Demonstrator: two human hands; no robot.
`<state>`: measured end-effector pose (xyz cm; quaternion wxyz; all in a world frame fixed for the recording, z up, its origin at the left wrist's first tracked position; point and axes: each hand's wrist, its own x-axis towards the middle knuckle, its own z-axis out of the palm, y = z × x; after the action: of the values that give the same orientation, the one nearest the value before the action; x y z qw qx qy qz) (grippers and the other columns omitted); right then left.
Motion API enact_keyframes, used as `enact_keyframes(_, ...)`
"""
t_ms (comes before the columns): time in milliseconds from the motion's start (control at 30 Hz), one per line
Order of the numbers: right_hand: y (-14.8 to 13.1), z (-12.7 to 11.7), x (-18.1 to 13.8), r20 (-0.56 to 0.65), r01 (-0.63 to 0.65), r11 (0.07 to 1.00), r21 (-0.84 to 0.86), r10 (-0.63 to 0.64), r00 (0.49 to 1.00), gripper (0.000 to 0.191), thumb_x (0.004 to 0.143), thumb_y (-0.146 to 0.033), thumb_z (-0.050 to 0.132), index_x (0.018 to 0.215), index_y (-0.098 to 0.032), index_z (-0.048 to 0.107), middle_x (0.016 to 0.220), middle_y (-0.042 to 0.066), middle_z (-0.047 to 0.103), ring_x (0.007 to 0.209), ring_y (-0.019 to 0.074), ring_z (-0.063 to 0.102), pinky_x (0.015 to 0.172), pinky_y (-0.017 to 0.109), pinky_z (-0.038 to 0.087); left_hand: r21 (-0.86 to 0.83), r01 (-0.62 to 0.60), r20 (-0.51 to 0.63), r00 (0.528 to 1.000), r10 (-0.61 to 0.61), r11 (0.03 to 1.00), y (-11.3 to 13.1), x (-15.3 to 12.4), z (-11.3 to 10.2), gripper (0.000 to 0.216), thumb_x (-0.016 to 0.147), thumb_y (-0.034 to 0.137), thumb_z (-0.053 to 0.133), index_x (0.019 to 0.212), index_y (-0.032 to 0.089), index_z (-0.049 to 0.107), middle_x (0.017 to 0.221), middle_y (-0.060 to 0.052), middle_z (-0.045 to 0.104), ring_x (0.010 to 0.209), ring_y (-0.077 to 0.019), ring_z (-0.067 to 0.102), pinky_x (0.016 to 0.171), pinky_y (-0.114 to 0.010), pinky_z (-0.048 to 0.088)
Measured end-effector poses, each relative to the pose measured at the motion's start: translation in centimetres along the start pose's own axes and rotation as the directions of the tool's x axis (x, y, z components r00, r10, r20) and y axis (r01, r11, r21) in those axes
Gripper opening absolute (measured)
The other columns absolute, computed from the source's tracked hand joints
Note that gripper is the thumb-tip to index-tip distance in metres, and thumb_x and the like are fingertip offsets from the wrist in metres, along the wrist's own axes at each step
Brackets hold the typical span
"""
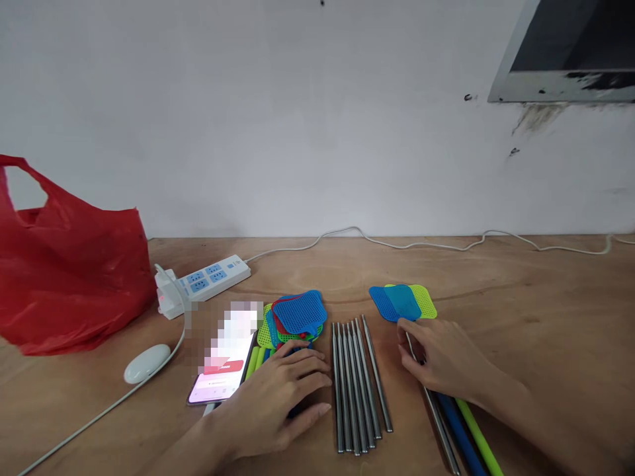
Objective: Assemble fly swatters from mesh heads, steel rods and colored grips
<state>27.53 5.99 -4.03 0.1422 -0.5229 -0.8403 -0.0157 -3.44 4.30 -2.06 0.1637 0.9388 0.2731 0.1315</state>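
We work at a wooden table (278, 271), with our two hands set well apart and a row of metal rods (350, 390) between them. Six rods lie side by side; a single rod (377, 377) lies just to their right, slightly angled.

Left hand (278, 396): placed palm down over a group of coloured handles (251, 362). The fingers are loosely bent and the thumb stands apart from the forefinger. We cannot tell whether the palm touches the handles beneath. Beyond the fingertips lies a stack of swatter heads (300, 312) in blue, red and green, the blue one on top.

Right hand (446, 354): thumb and forefinger are closed on the upper end of a long metal rod (439, 430), which slants toward us. A blue tube (459, 430) and a green tube (479, 433) lie beside this rod, partly under the wrist. Just beyond the hand, a blue head (384, 304) overlaps a yellow-green head (426, 303).

To the left of the stack we find a lit phone (225, 383).
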Motion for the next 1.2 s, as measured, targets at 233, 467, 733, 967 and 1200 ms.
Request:
enact_keyframes(233, -1.6, -0.1, -0.2, 0.124, 0.041, 0.990, 0.136, -0.058, 0.991, 0.016, 0.073, -0.012, 0.059, 0.083, -0.023, 0.053, 0.065, -0.002, 0.061, 0.063, 0.0187, 0.056, 0.058, 0.029, 0.028, 0.002, 0.005, -0.007, 1.000, -0.005, 1.000, 0.0, 0.0, 0.0, 0.017, 0.097, 0.025, 0.057, 0.111, 0.024, 0.065, 0.118, -0.003, 0.069, 0.113, -0.0239, 0.063, 0.110, -0.042, 0.036)
enact_keyframes(467, -1.6, 1.3, 0.2, 0.029, 0.045, 0.977, 0.210, -0.052, 0.998, 0.010, 0.090, -0.014, 0.049, 0.086, -0.023, 0.052, 0.071, -0.001, 0.063, 0.063, 0.0171, 0.057, 0.060, 0.028, 0.034, 0.001, -0.002, -0.005, 1.000, 0.002, 1.000, 0.0, -0.1, 0.1, 0.018, 0.098, 0.026, 0.056, 0.114, 0.024, 0.064, 0.120, -0.004, 0.069, 0.114, -0.0239, 0.062, 0.111, -0.043, 0.035)
enact_keyframes(733, -2.5, 0.0, 0.0, 0.078, 0.062, 0.956, 0.288, -0.088, 0.993, 0.016, 0.081, -0.014, 0.057, 0.083, -0.024, 0.045, 0.063, -0.004, 0.058, 0.056, 0.0154, 0.053, 0.056, 0.028, 0.033, 0.014, 0.004, 0.001, 1.000, -0.004, 1.000, 0.1, 0.0, 0.1, 0.019, 0.097, 0.025, 0.056, 0.114, 0.024, 0.064, 0.119, -0.005, 0.069, 0.115, -0.0249, 0.062, 0.110, -0.044, 0.037)
enact_keyframes(967, -2.5, 1.0, 0.1, 0.012, 0.043, 0.928, 0.370, -0.051, 0.999, 0.012, 0.087, -0.011, 0.051, 0.088, -0.023, 0.052, 0.071, -0.002, 0.060, 0.062, 0.0154, 0.054, 0.059, 0.028, 0.037, 0.016, 0.012, 0.010, 1.000, -0.012, 1.000, 0.0, 0.0, 0.0, 0.021, 0.097, 0.025, 0.057, 0.117, 0.025, 0.064, 0.122, -0.004, 0.068, 0.117, -0.0246, 0.061, 0.111, -0.044, 0.035)
enact_keyframes(1200, -3.4, 0.0, 0.1, 0.004, 0.108, 0.904, 0.414, -0.121, 0.993, 0.011, 0.092, -0.014, 0.049, 0.089, -0.022, 0.057, 0.076, -0.001, 0.061, 0.061, 0.0141, 0.053, 0.057, 0.027, 0.037, 0.023, 0.008, 0.020, 1.000, -0.008, 1.000, 0.1, 0.0, 0.0, 0.023, 0.096, 0.025, 0.058, 0.119, 0.025, 0.064, 0.125, -0.004, 0.068, 0.120, -0.0250, 0.060, 0.112, -0.045, 0.034)
